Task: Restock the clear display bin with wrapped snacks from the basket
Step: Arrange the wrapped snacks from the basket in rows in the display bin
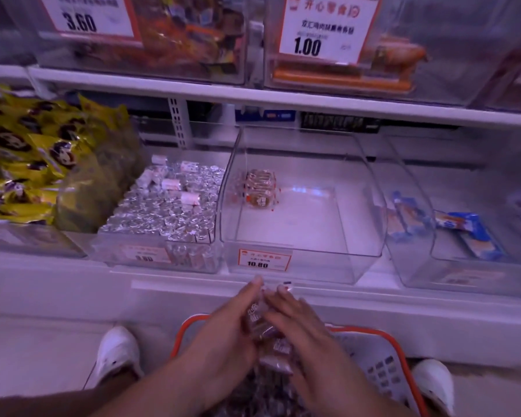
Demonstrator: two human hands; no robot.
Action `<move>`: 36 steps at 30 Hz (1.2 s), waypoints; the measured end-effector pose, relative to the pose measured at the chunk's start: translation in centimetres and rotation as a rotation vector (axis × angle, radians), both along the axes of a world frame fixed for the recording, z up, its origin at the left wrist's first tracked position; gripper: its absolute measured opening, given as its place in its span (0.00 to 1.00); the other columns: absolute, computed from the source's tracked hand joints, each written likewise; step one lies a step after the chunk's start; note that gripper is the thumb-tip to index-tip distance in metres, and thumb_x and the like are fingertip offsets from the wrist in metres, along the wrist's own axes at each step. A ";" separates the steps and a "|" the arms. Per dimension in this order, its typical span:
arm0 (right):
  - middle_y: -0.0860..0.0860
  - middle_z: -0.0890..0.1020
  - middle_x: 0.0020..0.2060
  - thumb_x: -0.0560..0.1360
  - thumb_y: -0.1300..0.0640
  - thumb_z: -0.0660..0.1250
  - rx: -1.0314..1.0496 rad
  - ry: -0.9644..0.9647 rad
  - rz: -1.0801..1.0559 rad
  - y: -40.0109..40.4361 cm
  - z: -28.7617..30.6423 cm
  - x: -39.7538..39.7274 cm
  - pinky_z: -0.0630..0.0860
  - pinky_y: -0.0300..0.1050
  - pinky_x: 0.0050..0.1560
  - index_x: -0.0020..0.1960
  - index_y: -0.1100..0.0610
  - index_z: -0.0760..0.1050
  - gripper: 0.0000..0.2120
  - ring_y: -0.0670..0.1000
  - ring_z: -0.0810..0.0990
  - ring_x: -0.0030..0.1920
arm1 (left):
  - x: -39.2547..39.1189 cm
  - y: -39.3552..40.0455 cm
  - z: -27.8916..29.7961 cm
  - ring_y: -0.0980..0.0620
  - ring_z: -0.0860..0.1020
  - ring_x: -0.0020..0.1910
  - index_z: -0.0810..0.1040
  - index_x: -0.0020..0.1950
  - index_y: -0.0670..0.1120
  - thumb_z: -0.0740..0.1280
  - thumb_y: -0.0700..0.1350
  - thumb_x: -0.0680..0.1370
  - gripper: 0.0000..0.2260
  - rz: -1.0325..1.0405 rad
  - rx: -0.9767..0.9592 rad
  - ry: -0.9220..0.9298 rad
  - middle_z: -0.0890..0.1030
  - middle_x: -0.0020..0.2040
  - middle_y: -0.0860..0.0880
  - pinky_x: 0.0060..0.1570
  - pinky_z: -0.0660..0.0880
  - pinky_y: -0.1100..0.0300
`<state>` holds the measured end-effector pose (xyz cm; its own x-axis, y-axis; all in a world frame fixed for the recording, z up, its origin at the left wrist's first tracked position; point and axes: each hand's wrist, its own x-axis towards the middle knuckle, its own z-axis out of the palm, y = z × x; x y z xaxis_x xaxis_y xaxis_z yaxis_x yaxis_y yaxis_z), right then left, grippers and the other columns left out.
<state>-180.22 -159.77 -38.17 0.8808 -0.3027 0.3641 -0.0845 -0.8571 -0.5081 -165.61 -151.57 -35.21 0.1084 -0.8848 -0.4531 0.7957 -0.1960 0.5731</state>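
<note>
Both hands sit together over the basket (382,353), clasping a stack of wrapped snacks (263,325) between them. Left hand (223,329) presses the stack's left side, fingers extended along it. Right hand (295,323) covers the right side and top, fingers laid over the wrappers. More wrapped snacks lie in the basket directly beneath the hands. Clear display bin (301,260) stands on the shelf just beyond the fingertips, slightly right of them. A few snacks already in the bin (260,188) rest at its far left, well apart from the hands.
</note>
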 end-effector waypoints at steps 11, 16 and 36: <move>0.50 0.86 0.53 0.75 0.55 0.69 0.817 -0.323 -0.237 -1.6 3.0 1.6 0.79 0.44 0.56 0.52 0.53 0.84 0.08 0.49 0.83 0.57 | 2.9 -1.3 -1.6 0.43 0.82 0.46 0.82 0.58 0.40 0.74 0.44 0.69 0.18 0.229 0.060 -0.250 0.84 0.54 0.39 0.39 0.80 0.54; 0.61 0.81 0.34 0.74 0.49 0.64 1.356 -0.264 -0.306 -2.5 4.3 2.2 0.68 0.38 0.21 0.50 0.60 0.77 0.14 0.56 0.76 0.22 | 1.1 -0.9 -2.6 0.43 0.84 0.48 0.81 0.57 0.43 0.76 0.50 0.67 0.21 0.218 0.089 -0.442 0.85 0.52 0.42 0.45 0.81 0.49; 0.48 0.74 0.53 0.80 0.48 0.61 0.864 -0.083 -0.383 1.2 1.6 3.3 0.69 0.33 0.63 0.61 0.45 0.79 0.13 0.38 0.78 0.55 | -2.4 -1.4 -1.4 0.45 0.84 0.49 0.81 0.58 0.39 0.61 0.56 0.79 0.21 0.322 0.126 -0.300 0.85 0.52 0.38 0.43 0.82 0.50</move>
<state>-176.95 -158.53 -36.56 0.6472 -0.7597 -0.0634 -0.2167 -0.1037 -0.9707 -167.97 -153.00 -36.57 0.5115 -0.7244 -0.4621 0.6303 -0.0492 0.7748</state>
